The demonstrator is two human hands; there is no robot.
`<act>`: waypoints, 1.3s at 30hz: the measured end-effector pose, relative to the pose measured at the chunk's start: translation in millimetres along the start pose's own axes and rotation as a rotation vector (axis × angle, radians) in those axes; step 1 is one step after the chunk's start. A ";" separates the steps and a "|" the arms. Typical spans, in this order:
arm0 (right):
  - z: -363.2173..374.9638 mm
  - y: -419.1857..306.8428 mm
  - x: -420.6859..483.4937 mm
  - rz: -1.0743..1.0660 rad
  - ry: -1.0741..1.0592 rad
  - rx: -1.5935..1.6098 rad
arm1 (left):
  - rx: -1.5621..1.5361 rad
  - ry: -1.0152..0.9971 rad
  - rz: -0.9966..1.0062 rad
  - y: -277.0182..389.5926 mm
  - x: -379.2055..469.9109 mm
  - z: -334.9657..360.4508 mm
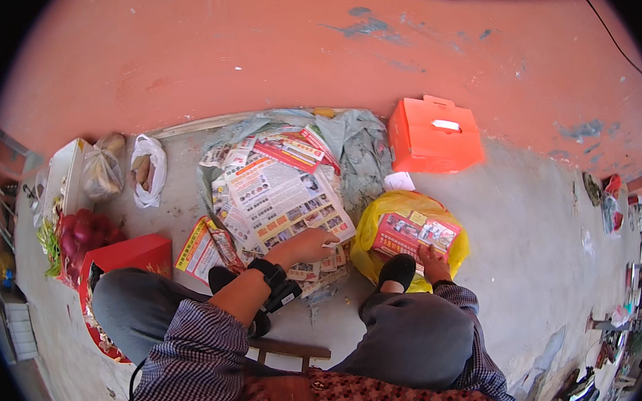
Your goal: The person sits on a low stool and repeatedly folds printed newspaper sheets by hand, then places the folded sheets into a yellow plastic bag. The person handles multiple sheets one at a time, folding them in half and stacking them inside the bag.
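My left hand (307,247) is over the lower edge of a printed newspaper sheet (284,197), with a small white piece at its fingertips; whether it grips the sheet is unclear. The sheet lies on a pile of newspapers and red leaflets on a grey plastic sheet (366,159). My right hand (433,264) rests with spread fingers on the lower edge of a red printed leaflet (414,233). This leaflet lies in the mouth of a yellow plastic bag (364,243), to the right of the pile.
An orange carton (436,136) stands by the wall. At left are a red box (141,254), a net bag of red onions (84,233), a white bag (156,176) of root vegetables and a tied clear bag (104,169). My shoes flank the pile's near edge.
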State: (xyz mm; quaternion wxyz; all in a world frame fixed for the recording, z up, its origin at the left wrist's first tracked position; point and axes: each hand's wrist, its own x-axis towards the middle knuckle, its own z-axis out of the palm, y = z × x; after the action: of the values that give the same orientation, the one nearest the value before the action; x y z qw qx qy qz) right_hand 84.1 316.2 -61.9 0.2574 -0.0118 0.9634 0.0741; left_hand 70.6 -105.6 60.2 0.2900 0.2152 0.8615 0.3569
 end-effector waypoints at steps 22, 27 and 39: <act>-10.9 1.8 -17.4 -0.060 0.121 0.296 | -0.129 -0.080 -0.095 9.1 42.8 51.3; -10.0 6.1 -23.6 -0.055 0.151 0.383 | -0.247 -0.047 0.275 43.0 103.8 89.5; -59.9 12.2 18.5 -0.043 0.220 0.445 | 0.516 0.361 0.120 15.0 223.2 138.8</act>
State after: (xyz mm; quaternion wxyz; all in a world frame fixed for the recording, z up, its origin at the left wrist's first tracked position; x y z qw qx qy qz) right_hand 37.7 319.6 -18.2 0.1488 0.0164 0.9778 -0.1469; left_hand -1.2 101.2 -86.1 0.0467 0.2655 0.9469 0.1755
